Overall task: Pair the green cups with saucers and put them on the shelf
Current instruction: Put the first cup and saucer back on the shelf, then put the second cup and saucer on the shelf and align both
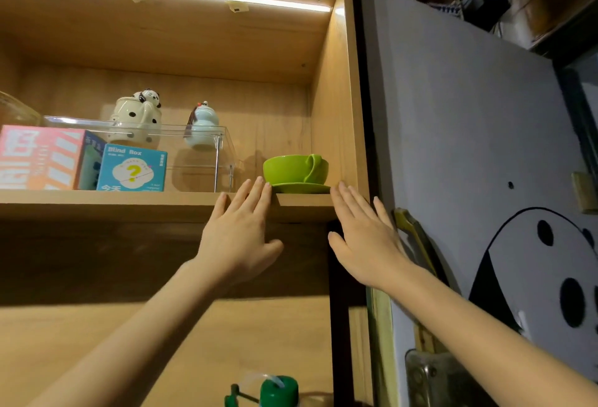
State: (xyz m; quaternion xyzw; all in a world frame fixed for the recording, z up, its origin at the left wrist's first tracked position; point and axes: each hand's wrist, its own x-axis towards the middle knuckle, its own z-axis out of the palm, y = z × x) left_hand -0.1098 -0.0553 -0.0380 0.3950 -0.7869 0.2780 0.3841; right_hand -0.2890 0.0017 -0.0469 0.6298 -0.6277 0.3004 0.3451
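Observation:
A green cup (293,168) stands upright on a green saucer (302,188) at the right end of the wooden shelf (129,201), its handle turned toward the front right. My left hand (241,228) is raised flat just left of the saucer, fingers spread, fingertips at the shelf's front edge. On the saucer's other side my right hand (362,235) is held up flat as well, fingers apart. Neither hand holds anything, and the saucer sits between them.
A clear acrylic riser (207,134) with a panda teapot (136,115) and a pale blue gourd jar (200,126) stands left of the cup. A blue Blind Box (132,170) and a pink box (38,157) sit further left. The cabinet's side wall (336,99) is close right.

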